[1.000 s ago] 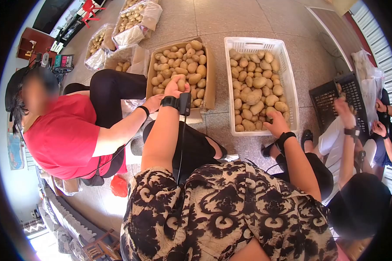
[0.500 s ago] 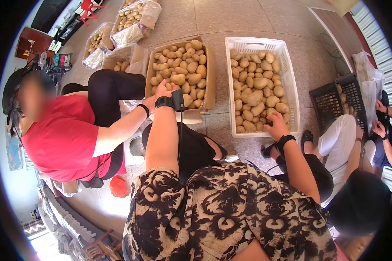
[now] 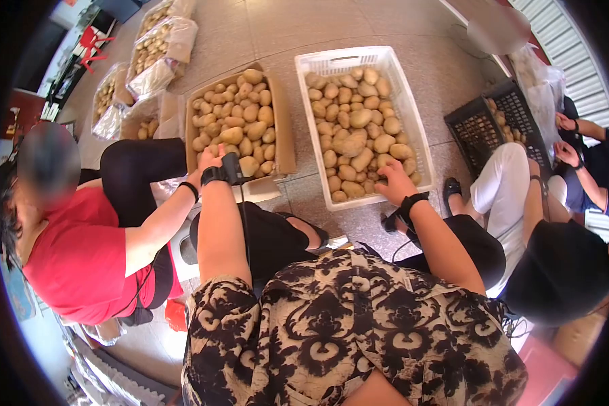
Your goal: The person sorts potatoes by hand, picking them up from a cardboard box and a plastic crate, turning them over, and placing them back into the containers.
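My left hand (image 3: 211, 160) is at the front of a cardboard box (image 3: 282, 128) heaped with potatoes (image 3: 233, 122); a co-worker's hand lies close beside it, and a black device on my wrist partly covers it, so its grip is unclear. My right hand (image 3: 395, 181) reaches over the front right part of a white plastic crate (image 3: 413, 115) full of potatoes (image 3: 352, 143). Its fingers are bent down onto the potatoes and spread a little, with no potato clearly held.
A co-worker in a red shirt (image 3: 81, 250) sits at the left. More bagged boxes of potatoes (image 3: 149, 54) stand at the upper left. On the right are a black crate (image 3: 477, 128), a person in white trousers (image 3: 504, 183) and another person's hands (image 3: 567, 154).
The view has turned to the right, so the boxes appear further left. My right hand stays at the front of the white crate, my left hand at the cardboard box.
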`<state>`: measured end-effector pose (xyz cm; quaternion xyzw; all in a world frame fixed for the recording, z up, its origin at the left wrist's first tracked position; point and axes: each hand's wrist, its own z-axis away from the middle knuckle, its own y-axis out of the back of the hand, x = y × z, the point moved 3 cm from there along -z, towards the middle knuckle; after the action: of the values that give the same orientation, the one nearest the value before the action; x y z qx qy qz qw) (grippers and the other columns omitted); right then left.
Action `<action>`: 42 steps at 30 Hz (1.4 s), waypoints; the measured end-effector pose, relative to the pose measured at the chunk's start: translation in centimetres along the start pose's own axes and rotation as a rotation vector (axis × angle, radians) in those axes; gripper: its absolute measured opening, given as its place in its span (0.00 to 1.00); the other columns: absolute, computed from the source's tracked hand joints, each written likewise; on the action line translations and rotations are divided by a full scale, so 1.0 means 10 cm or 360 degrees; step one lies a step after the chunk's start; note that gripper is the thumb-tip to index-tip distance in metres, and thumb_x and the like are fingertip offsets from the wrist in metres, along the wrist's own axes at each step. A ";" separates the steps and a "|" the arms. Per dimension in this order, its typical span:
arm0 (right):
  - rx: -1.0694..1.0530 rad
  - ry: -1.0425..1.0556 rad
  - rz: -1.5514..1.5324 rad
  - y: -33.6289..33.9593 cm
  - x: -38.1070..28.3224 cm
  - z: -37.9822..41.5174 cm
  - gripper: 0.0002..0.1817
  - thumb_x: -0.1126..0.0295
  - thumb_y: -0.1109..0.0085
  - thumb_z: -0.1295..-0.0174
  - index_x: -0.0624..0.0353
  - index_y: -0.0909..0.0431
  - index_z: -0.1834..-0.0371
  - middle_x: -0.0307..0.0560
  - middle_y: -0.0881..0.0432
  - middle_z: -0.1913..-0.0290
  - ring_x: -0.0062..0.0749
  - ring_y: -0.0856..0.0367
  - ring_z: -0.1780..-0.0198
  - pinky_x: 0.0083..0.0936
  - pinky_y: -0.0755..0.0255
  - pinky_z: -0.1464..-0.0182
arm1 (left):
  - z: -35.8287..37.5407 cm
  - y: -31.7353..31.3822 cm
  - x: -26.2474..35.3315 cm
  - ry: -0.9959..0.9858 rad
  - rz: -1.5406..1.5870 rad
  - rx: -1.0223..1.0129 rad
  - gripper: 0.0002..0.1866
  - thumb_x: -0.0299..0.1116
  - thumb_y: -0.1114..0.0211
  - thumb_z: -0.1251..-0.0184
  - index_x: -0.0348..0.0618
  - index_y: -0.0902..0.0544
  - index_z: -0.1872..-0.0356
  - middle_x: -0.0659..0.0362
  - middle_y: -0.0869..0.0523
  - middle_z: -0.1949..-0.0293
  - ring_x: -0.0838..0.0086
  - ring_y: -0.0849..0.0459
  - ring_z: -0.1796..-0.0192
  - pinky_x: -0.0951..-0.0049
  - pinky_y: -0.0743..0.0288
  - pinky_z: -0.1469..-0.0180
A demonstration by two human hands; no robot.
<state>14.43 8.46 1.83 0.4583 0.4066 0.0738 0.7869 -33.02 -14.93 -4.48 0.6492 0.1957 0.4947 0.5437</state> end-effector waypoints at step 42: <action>0.0401 -0.0079 0.0173 0.26 0.07 -0.27 0.12 0.65 0.46 0.53 0.57 0.22 0.66 0.56 0.23 0.61 0.52 0.26 0.53 0.41 0.32 0.49 | 1.54 -1.06 2.31 0.1383 0.2583 -0.1756 0.20 0.30 0.50 0.33 0.42 0.34 0.41 0.57 0.31 0.39 0.60 0.29 0.41 0.62 0.31 0.42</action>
<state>13.67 12.03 2.84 0.5765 0.3677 0.0533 0.7277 -6.81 -1.00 -2.88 0.0182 -0.3679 0.9167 0.1546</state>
